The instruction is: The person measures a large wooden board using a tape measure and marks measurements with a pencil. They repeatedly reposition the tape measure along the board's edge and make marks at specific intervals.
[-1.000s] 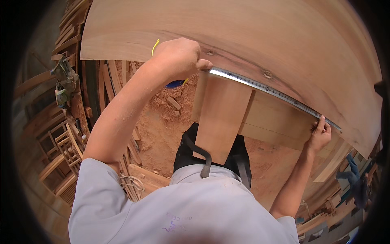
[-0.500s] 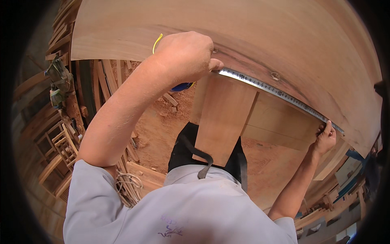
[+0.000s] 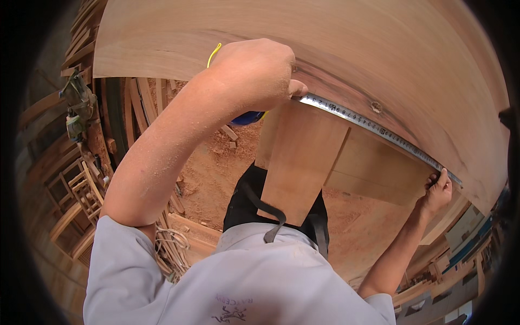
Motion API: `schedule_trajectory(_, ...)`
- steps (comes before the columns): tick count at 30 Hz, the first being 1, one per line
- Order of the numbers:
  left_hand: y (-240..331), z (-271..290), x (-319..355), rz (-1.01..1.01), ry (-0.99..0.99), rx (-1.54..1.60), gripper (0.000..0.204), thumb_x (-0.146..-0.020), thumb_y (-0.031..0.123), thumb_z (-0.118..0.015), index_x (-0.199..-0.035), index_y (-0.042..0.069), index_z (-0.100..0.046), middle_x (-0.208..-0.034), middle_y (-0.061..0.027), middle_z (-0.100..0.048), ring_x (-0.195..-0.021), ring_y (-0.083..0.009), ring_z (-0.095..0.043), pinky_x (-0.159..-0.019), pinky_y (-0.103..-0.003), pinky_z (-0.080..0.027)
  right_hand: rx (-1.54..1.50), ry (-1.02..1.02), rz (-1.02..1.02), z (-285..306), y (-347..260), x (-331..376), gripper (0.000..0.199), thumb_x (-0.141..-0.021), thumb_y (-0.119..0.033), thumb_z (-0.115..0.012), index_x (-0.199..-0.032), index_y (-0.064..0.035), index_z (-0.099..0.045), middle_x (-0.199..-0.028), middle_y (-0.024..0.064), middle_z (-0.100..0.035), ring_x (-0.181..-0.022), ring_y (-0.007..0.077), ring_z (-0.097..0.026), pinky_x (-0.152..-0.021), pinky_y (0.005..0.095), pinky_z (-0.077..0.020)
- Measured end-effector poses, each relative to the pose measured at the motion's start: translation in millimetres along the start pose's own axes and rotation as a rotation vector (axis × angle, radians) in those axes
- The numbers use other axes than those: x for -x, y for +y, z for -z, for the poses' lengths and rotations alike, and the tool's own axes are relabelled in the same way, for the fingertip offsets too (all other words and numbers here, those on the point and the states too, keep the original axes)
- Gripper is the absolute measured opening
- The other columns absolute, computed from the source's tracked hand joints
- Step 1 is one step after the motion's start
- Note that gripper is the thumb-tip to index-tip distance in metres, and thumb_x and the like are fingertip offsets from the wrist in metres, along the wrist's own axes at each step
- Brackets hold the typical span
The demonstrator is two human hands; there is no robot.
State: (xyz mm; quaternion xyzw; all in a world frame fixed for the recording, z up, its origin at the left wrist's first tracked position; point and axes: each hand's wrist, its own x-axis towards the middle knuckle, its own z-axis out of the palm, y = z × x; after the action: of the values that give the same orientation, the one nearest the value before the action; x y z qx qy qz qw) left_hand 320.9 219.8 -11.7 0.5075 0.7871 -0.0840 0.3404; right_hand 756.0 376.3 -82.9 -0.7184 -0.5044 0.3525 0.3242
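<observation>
A steel measuring tape (image 3: 357, 118) runs slantwise along the near edge of a large wooden panel (image 3: 379, 54). My left hand (image 3: 262, 70) is closed at the blade's left end, its thumb by the panel edge. Below that wrist shows part of a blue tape case (image 3: 249, 118), mostly hidden, and a yellow loop (image 3: 215, 54) sticks out behind the wrist. At the right, my right hand (image 3: 437, 194) pinches the blade near its far end, close to the panel's corner. Its fingers curl under the edge.
Below the panel, a pale upright board (image 3: 298, 157) stands between my legs, with a wider board (image 3: 382, 165) to its right. Sawdust and offcuts cover the floor (image 3: 216, 162). Stacked timber (image 3: 143, 105) and wooden frames (image 3: 84, 189) stand left; more lumber lies right.
The hands, tape and nearby panel edge appear slightly further right in the picture. Both hands keep the same hold, and the blade lies alongside the same knot in the wood.
</observation>
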Motion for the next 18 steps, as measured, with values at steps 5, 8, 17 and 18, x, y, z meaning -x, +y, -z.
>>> schedule_trajectory(5, 0.3, -1.3, -0.1, -0.01, -0.002, 0.005, 0.047, -0.089, 0.047, -0.069, -0.074, 0.003, -0.076, -0.062, -0.0157, -0.065, -0.061, -0.0294, -0.067, -0.062, -0.041, -0.056, 0.038, -0.016, -0.022, 2.8, 1.0, -2.2, 0.026, -0.098, -0.028, -0.065, -0.088, -0.0054, -0.059, -0.067, 0.0015, -0.058, -0.056, 0.0067, -0.052, -0.048, 0.0189, -0.0363)
schedule_trajectory(8, 3.6, 0.5, -1.3, -0.002, -0.021, -0.009, 0.047, -0.088, 0.047, -0.07, -0.074, 0.003, -0.076, -0.063, -0.0159, -0.066, -0.06, -0.0292, -0.067, -0.062, -0.04, -0.056, 0.036, -0.016, -0.019, 2.2, 0.3, -1.2, 0.026, -0.098, -0.029, -0.065, -0.088, -0.0052, -0.06, -0.068, 0.0016, -0.058, -0.056, 0.0067, -0.052, -0.048, 0.019, -0.0364)
schedule_trajectory(17, 0.5, -0.1, -3.7, 0.004, -0.04, 0.011, 0.043, -0.089, 0.045, -0.07, -0.079, 0.004, -0.078, -0.063, -0.0162, -0.067, -0.06, -0.0282, -0.068, -0.062, -0.04, -0.056, 0.026, -0.011, -0.012, 2.2, 2.9, -2.0, 0.025, -0.098, -0.027, -0.066, -0.089, -0.0049, -0.059, -0.067, 0.0015, -0.058, -0.057, 0.0063, -0.052, -0.048, 0.0188, -0.0364)
schedule_trajectory(18, 0.4, 0.0, -3.9, 0.004, -0.042, 0.012, 0.042, -0.089, 0.045, -0.07, -0.079, 0.004, -0.078, -0.064, -0.0162, -0.067, -0.06, -0.0283, -0.068, -0.062, -0.04, -0.056, 0.028, -0.008, -0.012, 1.4, 2.2, -1.1, 0.025, -0.098, -0.027, -0.066, -0.088, -0.005, -0.059, -0.067, 0.0014, -0.058, -0.057, 0.0062, -0.052, -0.048, 0.0187, -0.0362)
